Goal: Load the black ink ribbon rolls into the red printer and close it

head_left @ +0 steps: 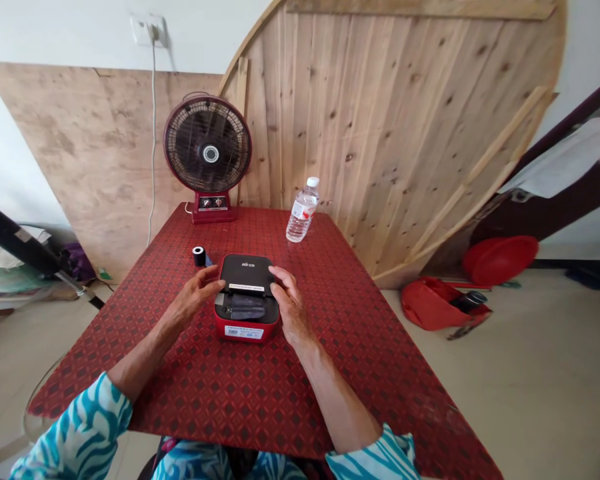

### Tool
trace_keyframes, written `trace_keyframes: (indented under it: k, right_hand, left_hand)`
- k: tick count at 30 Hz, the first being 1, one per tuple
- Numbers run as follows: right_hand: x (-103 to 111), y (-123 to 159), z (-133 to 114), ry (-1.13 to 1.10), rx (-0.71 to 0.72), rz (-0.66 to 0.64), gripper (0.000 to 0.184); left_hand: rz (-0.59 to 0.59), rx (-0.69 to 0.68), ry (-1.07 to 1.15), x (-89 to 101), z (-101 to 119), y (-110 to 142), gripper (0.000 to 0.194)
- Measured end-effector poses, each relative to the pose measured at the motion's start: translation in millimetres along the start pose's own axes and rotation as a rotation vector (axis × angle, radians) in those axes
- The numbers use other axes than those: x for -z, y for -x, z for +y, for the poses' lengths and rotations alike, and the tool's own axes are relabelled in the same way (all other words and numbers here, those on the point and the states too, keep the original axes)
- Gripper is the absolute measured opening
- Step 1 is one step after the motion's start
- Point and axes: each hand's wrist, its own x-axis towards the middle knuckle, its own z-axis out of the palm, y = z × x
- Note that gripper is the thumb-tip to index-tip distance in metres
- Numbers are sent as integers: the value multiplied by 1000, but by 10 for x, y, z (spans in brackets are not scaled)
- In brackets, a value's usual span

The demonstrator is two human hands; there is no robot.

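Observation:
A small box-shaped device (247, 297) with a black lid and red base sits in the middle of the red patterned table (260, 393). Its lid is tilted back, showing a dark compartment in front. My left hand (196, 293) rests on the device's left side, fingers curled against the lid edge. My right hand (289, 303) presses on the right side, fingers bent over the lid's corner. A small black roll (199, 256) with a white end stands just left of the device, behind my left hand.
A red table fan (208, 157) stands at the table's far edge, its cord running up to a wall socket (149, 31). A clear water bottle (303, 210) stands at the far right. Round wooden boards lean on the wall. Red plastic basins (500, 259) lie on the floor to the right.

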Motion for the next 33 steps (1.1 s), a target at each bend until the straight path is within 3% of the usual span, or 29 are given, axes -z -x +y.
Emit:
trace_keyframes:
  k: [6, 15, 19, 24, 33]
  right_hand:
    - [3, 24, 33, 13, 25, 5, 37]
    - [-22, 85, 119, -36, 12, 30, 38]
    - [-51, 172, 268, -125, -67, 70, 48]
    - [-78, 190, 371, -207, -186, 83, 50]
    - [-70, 183, 378, -202, -193, 107, 46]
  left_hand:
    - [-91, 41, 186, -62, -44, -1, 63]
    - [-82, 18, 299, -72, -187, 37, 63]
    - [-211, -3, 379, 10, -277, 63, 59]
    - [-332, -36, 349, 116, -319, 24, 64]
    - [-330, -17, 310, 61, -253, 78, 72]
